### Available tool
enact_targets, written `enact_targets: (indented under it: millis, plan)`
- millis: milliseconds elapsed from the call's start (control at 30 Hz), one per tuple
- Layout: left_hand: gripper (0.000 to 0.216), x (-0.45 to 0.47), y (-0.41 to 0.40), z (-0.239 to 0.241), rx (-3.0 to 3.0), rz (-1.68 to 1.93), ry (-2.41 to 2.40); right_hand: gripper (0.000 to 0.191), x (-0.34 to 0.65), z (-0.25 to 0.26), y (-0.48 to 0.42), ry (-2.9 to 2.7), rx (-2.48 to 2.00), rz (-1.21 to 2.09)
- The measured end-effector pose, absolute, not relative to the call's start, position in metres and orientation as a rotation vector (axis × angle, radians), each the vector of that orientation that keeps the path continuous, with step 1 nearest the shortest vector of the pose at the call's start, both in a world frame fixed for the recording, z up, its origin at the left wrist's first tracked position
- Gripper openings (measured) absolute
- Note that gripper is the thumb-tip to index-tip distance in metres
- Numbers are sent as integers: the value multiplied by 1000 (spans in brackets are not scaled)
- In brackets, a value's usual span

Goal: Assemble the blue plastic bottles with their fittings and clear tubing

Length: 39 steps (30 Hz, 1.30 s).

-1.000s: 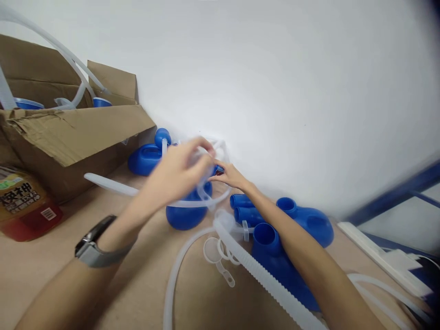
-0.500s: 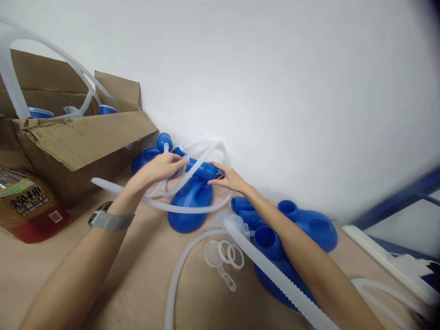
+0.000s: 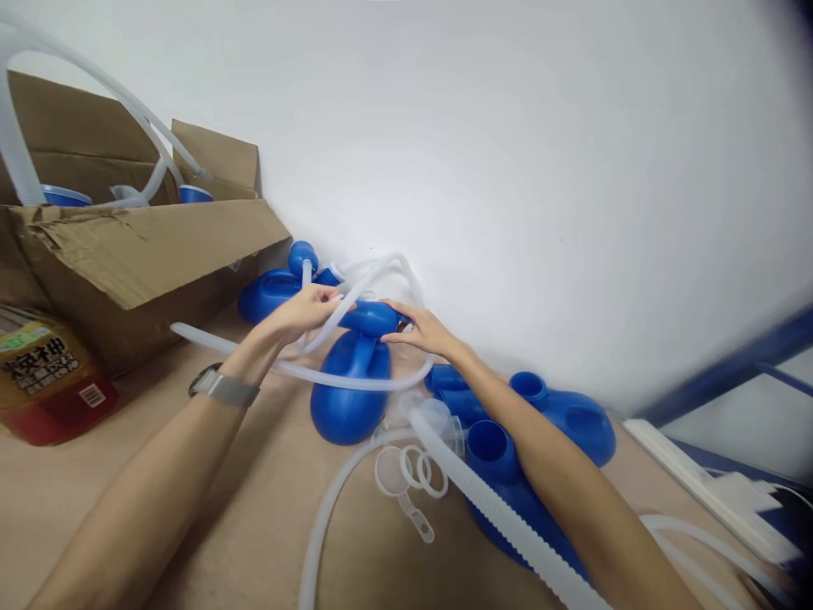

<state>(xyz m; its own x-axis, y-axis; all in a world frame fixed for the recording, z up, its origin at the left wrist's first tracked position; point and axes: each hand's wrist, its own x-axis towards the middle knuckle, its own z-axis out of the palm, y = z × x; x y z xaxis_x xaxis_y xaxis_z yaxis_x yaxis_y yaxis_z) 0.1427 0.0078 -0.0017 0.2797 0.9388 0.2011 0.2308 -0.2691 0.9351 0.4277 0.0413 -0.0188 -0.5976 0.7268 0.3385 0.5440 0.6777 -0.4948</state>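
Note:
A blue plastic urinal bottle [image 3: 349, 398] rests on the tabletop near the wall, its wide body toward me. My right hand [image 3: 419, 329] grips the right end of the blue section [image 3: 374, 318] across its top, thumb below and fingers above. At the left end of that section, my left hand [image 3: 314, 307] is closed, with a small whitish part at its fingertips that I cannot make out clearly. A translucent hose [image 3: 356, 384] loops in front of the bottle and up between my hands.
An open cardboard box [image 3: 171, 254] with hoses stands left, behind a red-and-yellow container [image 3: 54, 381]. Another blue bottle [image 3: 270, 296] lies beside the box. More blue bottles [image 3: 581, 419], a corrugated hose [image 3: 508, 512] and white rings [image 3: 433, 473] lie right and front. A white power strip [image 3: 705, 483] sits far right.
The blue bottle has tipped a little, its body now lower and more upright in view. My left fingers have curled in more at its left end; the right hand keeps its place.

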Motion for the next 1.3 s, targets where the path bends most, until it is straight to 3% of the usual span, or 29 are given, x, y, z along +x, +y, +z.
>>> enact_targets:
  millis: [133, 333, 533, 733, 967, 1167, 1300]
  plan:
    - [54, 141, -2, 10, 1891, 1061, 1316, 82, 427, -23, 40, -2326, -963, 514]
    - [45, 137, -39, 54, 2036, 1374, 1822, 84, 425, -25, 39, -2297, -989, 535]
    - [40, 187, -97, 63, 2503, 955, 1091, 89, 427, -21, 39, -2270, -947, 661]
    - [32, 236, -101, 15, 2628, 681, 792, 53, 438, -21, 48, -2100, -968, 744]
    - [19, 240, -89, 11, 2635, 661, 718, 53, 453, -22, 58, -2049, -977, 895]
    - [30, 209, -62, 22, 2720, 1153, 1319, 38, 447, -29, 57, -2073, -1005, 719]
    - [53, 187, -30, 1, 2915, 1024, 1565, 21, 440, -36, 54, -2054, -1057, 549]
